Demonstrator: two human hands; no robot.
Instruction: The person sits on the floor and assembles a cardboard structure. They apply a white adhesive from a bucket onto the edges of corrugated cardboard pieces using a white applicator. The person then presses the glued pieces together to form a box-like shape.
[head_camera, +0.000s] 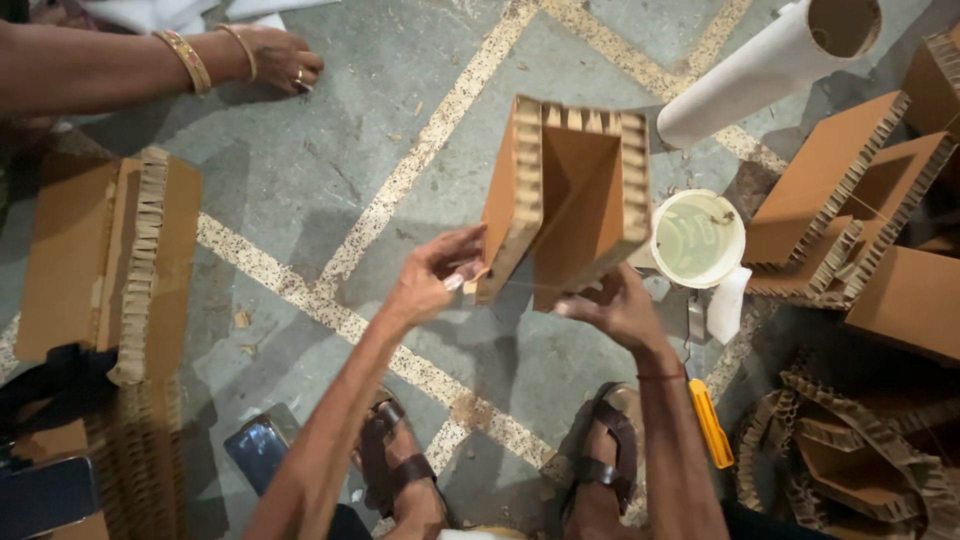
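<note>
My left hand (432, 274) and my right hand (612, 308) hold up a U-shaped piece of brown honeycomb cardboard (568, 190) above the floor. The left fingers pinch its lower left wall. The right hand supports its lower right edge from beneath. The piece's open channel faces the camera, with the honeycomb edges showing on both side walls. Below, my two feet in dark sandals (600, 455) rest on the grey floor.
Another person's arm with gold bangles (190, 60) reaches in at the top left. Flat cardboard sheets (100, 250) lie left. A white pot of glue (698, 238), a white paper roll (770, 65), a yellow knife (712, 425), a phone (258, 448) and more cardboard pieces (850, 200) lie around.
</note>
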